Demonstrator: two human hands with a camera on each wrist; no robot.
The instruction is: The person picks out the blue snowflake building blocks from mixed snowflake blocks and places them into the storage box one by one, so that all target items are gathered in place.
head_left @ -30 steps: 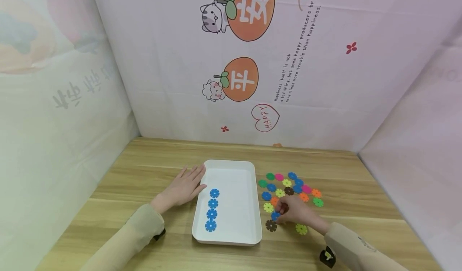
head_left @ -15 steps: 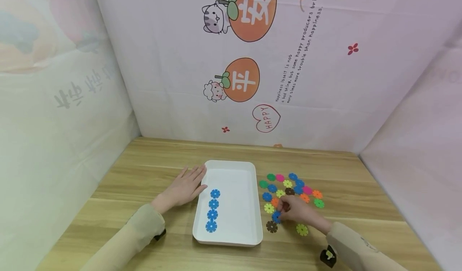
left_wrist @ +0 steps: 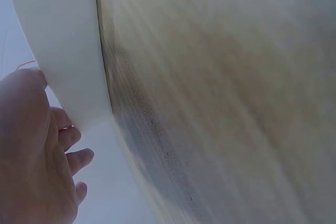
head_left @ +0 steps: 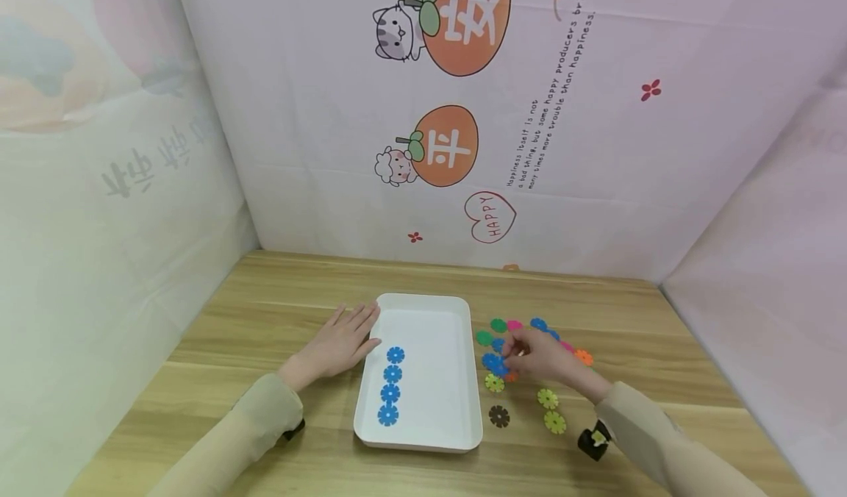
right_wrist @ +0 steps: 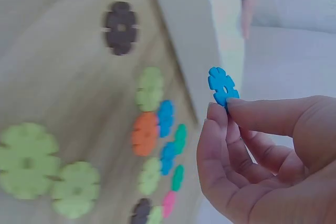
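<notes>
My right hand pinches a blue notched plastic disc between thumb and forefinger, held up over the loose discs at the tray's right. The right wrist view shows its scalloped edge and centre hole. On the tray's left rim rests my left hand, fingers extended. In the left wrist view, that hand's fingertips lie along the white wall. Inside the white tray, several blue discs form a column near the left side.
Loose discs lie right of the tray, including a brown disc, a yellow-green disc, an orange disc and a green disc. My right hand hides part of them. Printed cloth walls enclose the wooden table.
My right hand has picked up the blue disc that lay near the brown one and moved it away from me, uncovering a yellow-green disc. My left hand has stayed on the tray.
</notes>
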